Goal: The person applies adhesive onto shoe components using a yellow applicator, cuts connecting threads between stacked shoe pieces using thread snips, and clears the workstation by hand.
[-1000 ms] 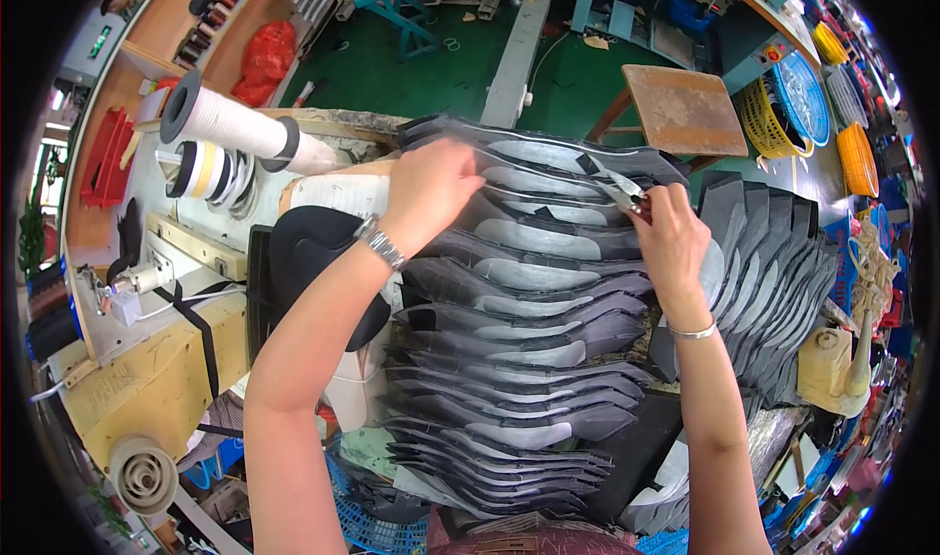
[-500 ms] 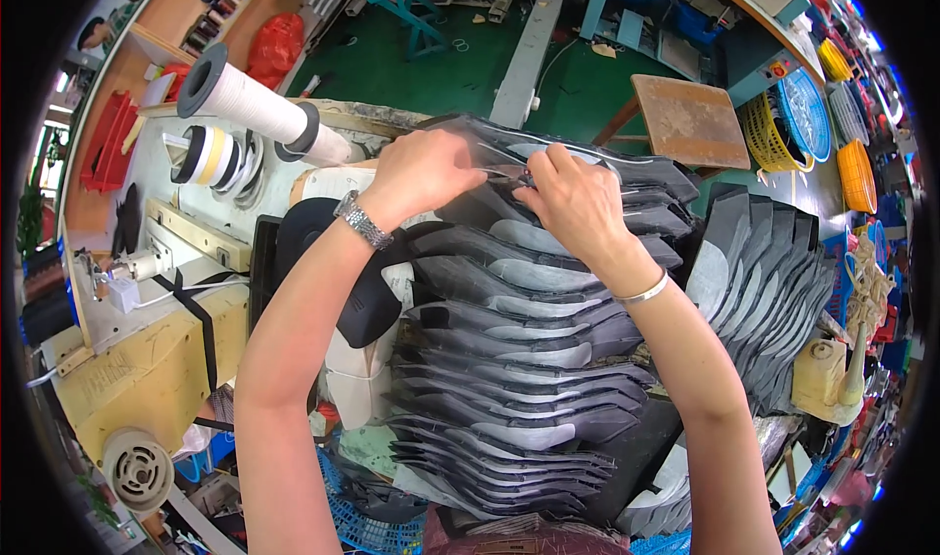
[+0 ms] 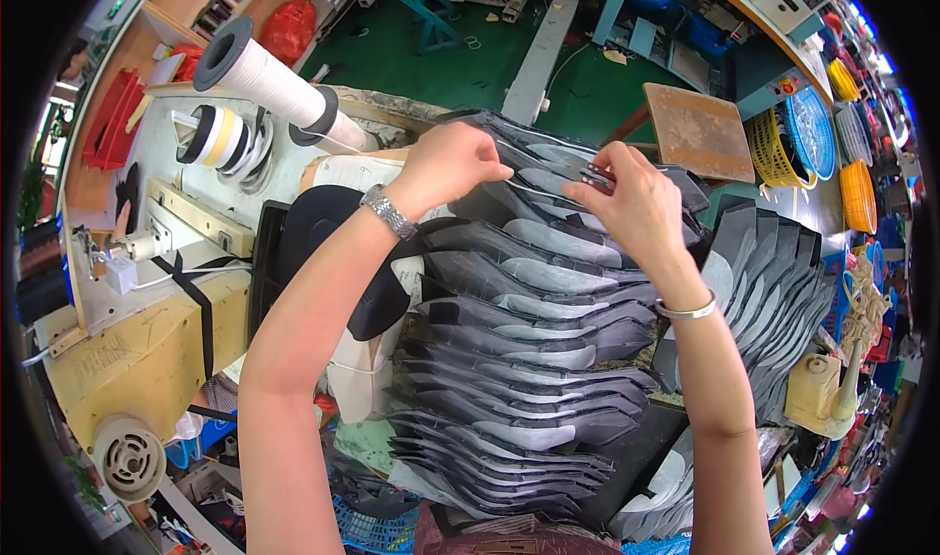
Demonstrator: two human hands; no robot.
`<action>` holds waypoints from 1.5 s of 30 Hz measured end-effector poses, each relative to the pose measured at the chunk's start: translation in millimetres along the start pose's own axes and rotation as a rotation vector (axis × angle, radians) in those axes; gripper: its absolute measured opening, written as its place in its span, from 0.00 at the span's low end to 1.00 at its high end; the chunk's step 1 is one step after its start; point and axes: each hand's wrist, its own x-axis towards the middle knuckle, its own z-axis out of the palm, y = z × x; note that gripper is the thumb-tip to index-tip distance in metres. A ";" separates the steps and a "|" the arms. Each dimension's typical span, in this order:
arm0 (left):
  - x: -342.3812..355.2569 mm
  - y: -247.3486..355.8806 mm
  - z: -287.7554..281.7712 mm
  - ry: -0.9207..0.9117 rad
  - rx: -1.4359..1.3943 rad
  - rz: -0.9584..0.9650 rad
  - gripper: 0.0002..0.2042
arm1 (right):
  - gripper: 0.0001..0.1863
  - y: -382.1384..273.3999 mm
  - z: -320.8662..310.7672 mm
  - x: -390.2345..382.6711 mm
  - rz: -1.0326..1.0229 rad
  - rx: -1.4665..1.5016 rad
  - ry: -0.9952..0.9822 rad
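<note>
My left hand [image 3: 452, 168] is closed in a pinch at a narrow white strip [image 3: 534, 197] along the upper dark grey cut pieces [image 3: 524, 139]. My right hand [image 3: 636, 208] is curled round metal scissors [image 3: 594, 173], mostly hidden by its fingers, over those same pieces. Rows of overlapping dark pieces with pale grey patches [image 3: 548, 240] fan down toward me beneath both arms. More such pieces [image 3: 754, 291] lie fanned at the right. A black padded shape [image 3: 343, 242] rests beside my left forearm.
A large white spool [image 3: 274, 85] and smaller reels [image 3: 211, 139] stand on the left bench beside a cream machine [image 3: 137, 349]. Beyond the pieces are a wooden stool [image 3: 700, 134], yellow [image 3: 764, 144] and blue [image 3: 811, 134] baskets, and a cream jug [image 3: 813, 393] at right.
My right hand swung left toward my left hand, then back slightly right, with the scissor blades now mostly hidden. My left hand has shifted rightward along the top pieces.
</note>
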 end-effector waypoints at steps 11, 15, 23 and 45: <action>-5.7 2.1 -5.0 0.005 0.178 0.042 0.14 | 0.17 -6.7 28.3 -10.2 0.013 -0.133 0.090; -4.8 4.0 3.6 0.052 0.274 0.063 0.13 | 0.17 -1.9 32.8 -16.0 -0.115 -0.203 0.126; 10.9 -4.2 24.8 0.316 0.631 0.494 0.12 | 0.18 -8.6 33.6 -15.9 -0.117 -0.131 0.071; -10.6 -0.8 -1.6 0.082 0.350 0.104 0.08 | 0.06 -10.8 42.2 18.7 -0.559 -0.367 -0.019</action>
